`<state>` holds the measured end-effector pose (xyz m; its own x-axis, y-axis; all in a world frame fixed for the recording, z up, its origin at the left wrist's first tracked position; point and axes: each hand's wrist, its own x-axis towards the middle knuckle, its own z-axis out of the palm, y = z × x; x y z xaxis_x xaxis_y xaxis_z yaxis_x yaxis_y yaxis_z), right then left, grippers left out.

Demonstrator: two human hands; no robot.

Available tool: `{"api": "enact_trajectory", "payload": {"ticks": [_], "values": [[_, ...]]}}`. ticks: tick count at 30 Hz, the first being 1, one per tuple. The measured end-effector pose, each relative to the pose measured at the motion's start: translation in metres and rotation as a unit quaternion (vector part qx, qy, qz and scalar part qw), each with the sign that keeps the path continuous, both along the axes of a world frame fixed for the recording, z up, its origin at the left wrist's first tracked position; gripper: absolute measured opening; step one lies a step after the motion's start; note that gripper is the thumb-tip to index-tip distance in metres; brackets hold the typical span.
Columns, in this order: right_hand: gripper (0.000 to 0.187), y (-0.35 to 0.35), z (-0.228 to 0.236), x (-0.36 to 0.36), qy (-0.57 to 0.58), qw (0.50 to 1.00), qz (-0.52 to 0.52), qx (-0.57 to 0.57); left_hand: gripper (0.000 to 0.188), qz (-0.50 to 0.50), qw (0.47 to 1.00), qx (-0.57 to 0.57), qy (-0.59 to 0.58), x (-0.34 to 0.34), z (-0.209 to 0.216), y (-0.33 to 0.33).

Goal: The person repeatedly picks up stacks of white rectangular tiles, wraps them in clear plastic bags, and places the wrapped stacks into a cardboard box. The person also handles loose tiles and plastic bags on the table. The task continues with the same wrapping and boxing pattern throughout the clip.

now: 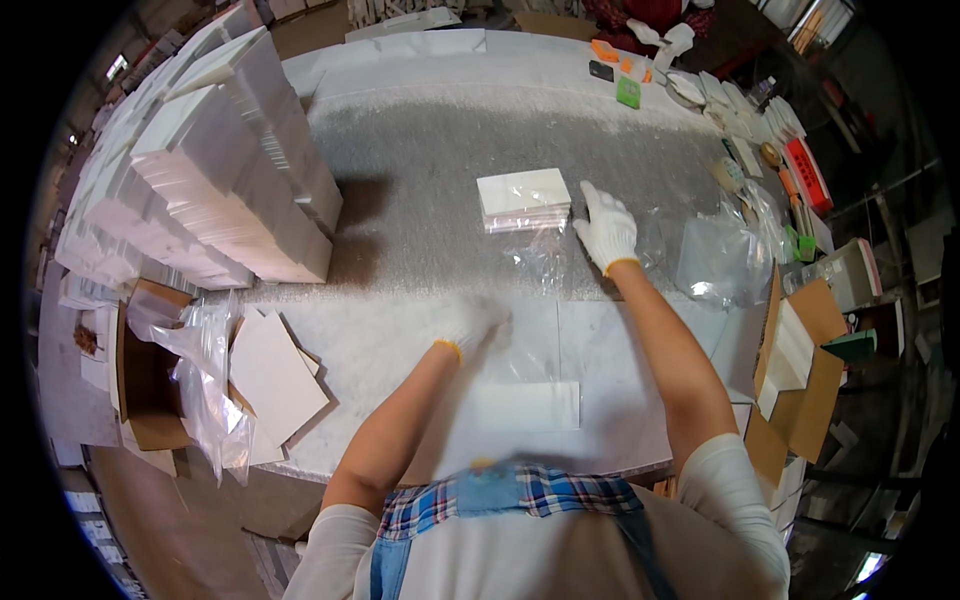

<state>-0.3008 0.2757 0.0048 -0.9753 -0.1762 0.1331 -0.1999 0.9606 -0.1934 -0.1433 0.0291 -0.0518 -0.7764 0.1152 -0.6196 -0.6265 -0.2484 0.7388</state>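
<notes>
Both my hands wear white knit gloves with yellow cuffs. My right hand point(608, 232) is just right of a small stack of white tiles point(523, 195), fingers stretched out and thumb apart, holding nothing visible. Clear plastic film point(542, 262) lies at the near side of that stack. My left hand point(474, 325) is smeared by motion over the pale near part of the table, so its fingers cannot be made out. Close to my body, a white tile point(527, 406) lies flat, with clear film reaching from it toward the left hand.
Tall stacks of wrapped white tiles point(235, 165) stand at left. Near them are a cardboard box point(150, 410) with plastic and loose white sheets point(275, 375). Clear bags point(722, 262), a red tray point(806, 175) and an open carton point(812, 330) sit right. Another person's gloved hands point(665, 42) are far right.
</notes>
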Motion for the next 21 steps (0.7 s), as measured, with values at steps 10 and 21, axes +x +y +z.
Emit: {"api": "enact_trajectory", "payload": {"ticks": [10, 21], "values": [[0.116, -0.036, 0.038, -0.089, -0.121, 0.949, 0.255, 0.137, 0.012, -0.109, 0.992, -0.061, 0.011, -0.002, -0.005, -0.010], [0.113, -0.051, 0.038, -0.087, -0.162, 0.951, 0.248, 0.089, 0.014, -0.123, 0.989, -0.074, 0.040, 0.003, 0.014, -0.007]]}}
